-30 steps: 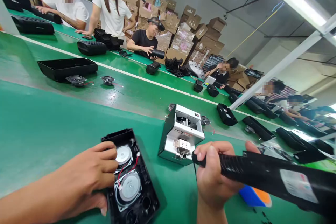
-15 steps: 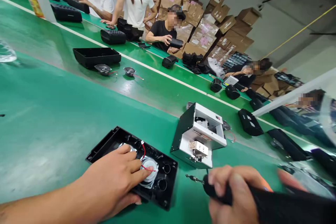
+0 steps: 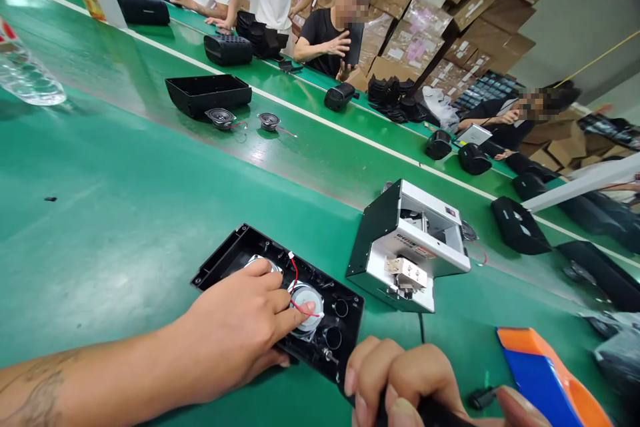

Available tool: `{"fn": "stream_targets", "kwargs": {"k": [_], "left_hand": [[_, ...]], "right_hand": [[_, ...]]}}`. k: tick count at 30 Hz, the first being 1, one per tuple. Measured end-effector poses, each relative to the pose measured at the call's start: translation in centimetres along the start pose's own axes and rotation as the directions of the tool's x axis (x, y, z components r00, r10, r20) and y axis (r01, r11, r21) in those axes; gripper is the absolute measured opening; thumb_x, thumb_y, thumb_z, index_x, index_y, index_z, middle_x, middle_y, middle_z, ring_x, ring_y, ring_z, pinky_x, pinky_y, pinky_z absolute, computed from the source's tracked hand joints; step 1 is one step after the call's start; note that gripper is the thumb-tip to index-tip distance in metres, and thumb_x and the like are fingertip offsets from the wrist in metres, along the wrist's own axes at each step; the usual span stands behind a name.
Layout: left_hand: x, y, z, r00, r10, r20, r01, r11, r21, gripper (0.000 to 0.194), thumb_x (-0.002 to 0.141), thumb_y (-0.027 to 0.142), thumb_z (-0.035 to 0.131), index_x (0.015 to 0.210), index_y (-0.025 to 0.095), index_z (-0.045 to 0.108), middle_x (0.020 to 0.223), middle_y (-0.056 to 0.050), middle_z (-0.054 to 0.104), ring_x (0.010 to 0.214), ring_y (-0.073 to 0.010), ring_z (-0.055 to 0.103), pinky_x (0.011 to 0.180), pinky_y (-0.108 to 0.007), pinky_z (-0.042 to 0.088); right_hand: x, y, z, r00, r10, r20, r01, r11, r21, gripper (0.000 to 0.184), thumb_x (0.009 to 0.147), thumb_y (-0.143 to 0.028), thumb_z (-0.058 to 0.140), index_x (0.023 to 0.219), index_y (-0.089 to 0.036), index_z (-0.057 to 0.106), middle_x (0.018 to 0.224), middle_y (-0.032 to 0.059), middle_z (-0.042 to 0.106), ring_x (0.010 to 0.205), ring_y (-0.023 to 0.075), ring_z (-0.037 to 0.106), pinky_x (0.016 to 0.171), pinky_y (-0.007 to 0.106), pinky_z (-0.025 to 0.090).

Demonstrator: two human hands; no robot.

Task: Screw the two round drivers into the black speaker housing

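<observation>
A black speaker housing (image 3: 330, 310) lies open on the green bench, with two round silver speaker drivers (image 3: 306, 299) and a red wire inside. My left hand (image 3: 240, 330) presses down on the housing, its fingers spread over the drivers. My right hand (image 3: 400, 383) is at the bottom edge, fingers closed round a black electric screwdriver (image 3: 430, 410). The screwdriver's tip sits at the housing's near right corner. A white and black screw feeder box (image 3: 410, 247) stands just behind the housing to the right.
An orange and blue object (image 3: 543, 373) lies at the bottom right. On the conveyor belt sit an empty black housing (image 3: 207, 93), two loose drivers (image 3: 245, 120) and more black shells (image 3: 517, 223). A water bottle (image 3: 25, 70) lies far left. Several people work across the belt, before stacked cardboard boxes (image 3: 450, 7).
My view has tilted down and left. The housing turned from end-on to slanted across the bench. My right hand brought the screwdriver from the feeder box to the housing's near right corner.
</observation>
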State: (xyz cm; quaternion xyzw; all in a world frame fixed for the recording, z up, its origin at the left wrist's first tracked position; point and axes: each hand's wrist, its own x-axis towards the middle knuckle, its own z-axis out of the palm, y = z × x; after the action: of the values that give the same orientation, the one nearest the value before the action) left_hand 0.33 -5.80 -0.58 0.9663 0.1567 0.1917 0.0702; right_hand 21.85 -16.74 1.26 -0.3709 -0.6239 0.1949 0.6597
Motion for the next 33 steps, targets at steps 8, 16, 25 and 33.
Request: {"fn": "stream_targets", "kwargs": {"k": [8, 16, 25, 33], "left_hand": [[0.1, 0.2, -0.6, 0.99, -0.03, 0.138, 0.035, 0.999, -0.038, 0.062, 0.095, 0.052, 0.102, 0.144, 0.02, 0.082, 0.097, 0.001, 0.087, 0.083, -0.0262, 0.067, 0.086, -0.05, 0.041], [0.4, 0.4, -1.1, 0.971, -0.062, 0.232, 0.073, 0.997, -0.04, 0.058, 0.102, 0.054, 0.094, 0.147, 0.021, 0.081, 0.103, -0.001, 0.089, 0.09, -0.0292, 0.071, 0.088, -0.053, 0.043], [0.4, 0.5, -1.3, 0.976, -0.071, 0.205, 0.084, 0.995, -0.055, 0.061, 0.095, 0.055, 0.101, 0.142, 0.021, 0.083, 0.1, 0.0, 0.089, 0.088, -0.0291, 0.071, 0.088, -0.051, 0.044], [2.7, -1.8, -4.1, 0.989, 0.042, 0.142, -0.031, 0.997, -0.076, 0.01, 0.112, 0.034, 0.079, 0.104, 0.028, 0.083, 0.108, -0.008, 0.078, 0.099, -0.0315, 0.072, 0.085, -0.044, 0.05]], "right_hand": [[-2.4, 1.6, 0.4, 0.984, 0.04, -0.172, -0.04, 0.999, 0.002, 0.022, 0.117, -0.023, 0.063, 0.097, -0.028, 0.055, 0.068, -0.009, 0.056, 0.043, 0.0145, 0.054, 0.046, 0.029, 0.053], [-2.6, 1.3, 1.2, 0.988, 0.13, -0.086, -0.124, 0.989, 0.078, 0.025, 0.118, -0.03, 0.063, 0.095, -0.029, 0.054, 0.066, -0.0082, 0.05, 0.046, 0.0162, 0.051, 0.048, 0.03, 0.05], [-3.2, 2.6, 4.7, 0.942, -0.038, -0.333, 0.043, 0.999, 0.007, 0.026, 0.111, -0.024, 0.076, 0.113, -0.033, 0.052, 0.07, -0.0107, 0.046, 0.045, 0.0133, 0.043, 0.042, 0.023, 0.038], [-1.2, 2.4, 5.2, 0.937, -0.174, -0.304, 0.15, 0.984, -0.1, 0.037, 0.114, -0.023, 0.067, 0.145, -0.036, 0.05, 0.076, -0.0114, 0.049, 0.041, 0.0109, 0.044, 0.036, 0.022, 0.037]]}}
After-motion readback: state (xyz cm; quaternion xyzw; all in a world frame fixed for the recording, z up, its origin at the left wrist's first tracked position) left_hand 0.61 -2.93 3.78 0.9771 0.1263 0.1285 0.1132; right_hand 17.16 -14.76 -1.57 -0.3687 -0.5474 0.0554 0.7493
